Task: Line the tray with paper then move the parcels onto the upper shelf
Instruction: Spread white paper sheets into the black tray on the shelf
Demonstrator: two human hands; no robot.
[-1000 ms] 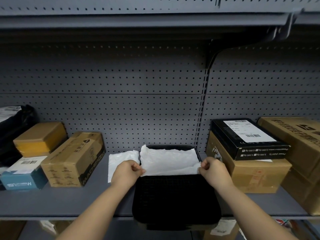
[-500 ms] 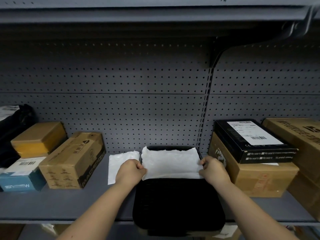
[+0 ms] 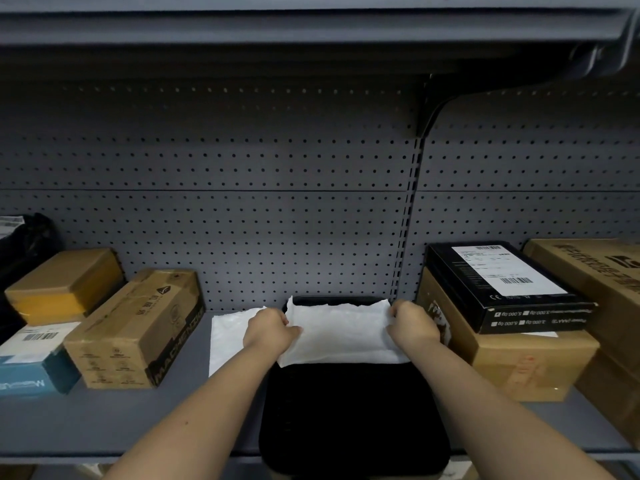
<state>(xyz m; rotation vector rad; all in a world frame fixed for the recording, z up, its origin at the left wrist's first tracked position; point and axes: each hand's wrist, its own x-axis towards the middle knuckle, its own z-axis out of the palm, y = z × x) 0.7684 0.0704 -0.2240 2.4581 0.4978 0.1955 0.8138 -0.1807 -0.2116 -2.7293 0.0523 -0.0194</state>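
Tray (image 3: 353, 410): black, on the lower shelf (image 3: 121, 420), front edge overhanging; lining part done, white paper (image 3: 343, 334) covering only its far half, near half bare; left hand (image 3: 268, 332) and right hand (image 3: 412, 325) pinch the sheet's side edges; spare sheet (image 3: 228, 336) just left; parcels (image 3: 135, 327) unmoved, upper shelf (image 3: 311, 29) pending.

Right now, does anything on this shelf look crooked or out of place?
A few things. The black tray juts out past the shelf's front edge. The paper held by both hands covers only its far half. The black box sits skewed on the brown parcel.
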